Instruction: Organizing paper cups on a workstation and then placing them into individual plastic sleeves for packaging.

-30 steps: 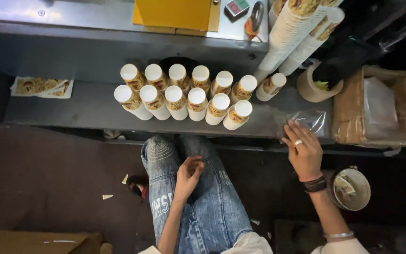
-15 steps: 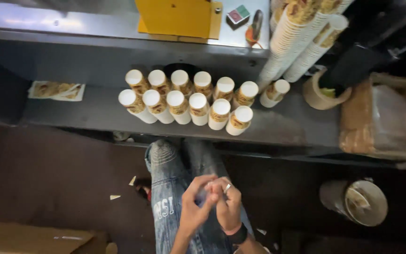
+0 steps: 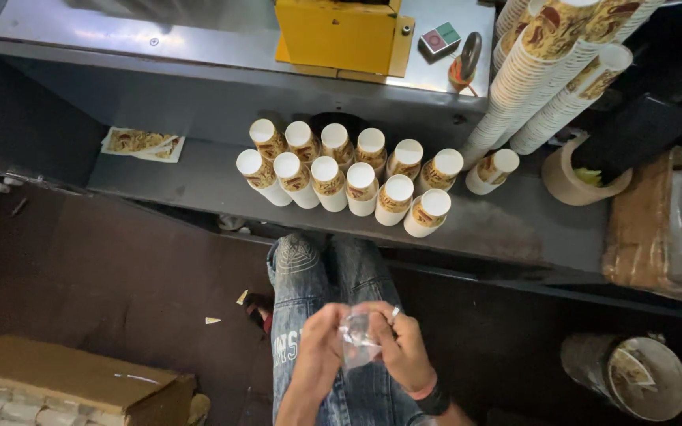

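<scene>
Both hands, left hand [image 3: 319, 347] and right hand [image 3: 406, 353], pinch a clear plastic bag [image 3: 357, 341] over the lap, below paper cups [image 3: 349, 177] on the bench [image 3: 515, 229].

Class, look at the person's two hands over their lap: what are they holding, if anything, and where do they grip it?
Both hands hold a small clear plastic bag: the left hand pinches its left side, the right hand its right side, above the knees.

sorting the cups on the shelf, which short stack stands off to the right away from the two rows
The cup stack at the far right of the shelf, just below the long leaning stacks; a gap separates it from the two tight rows.
</scene>
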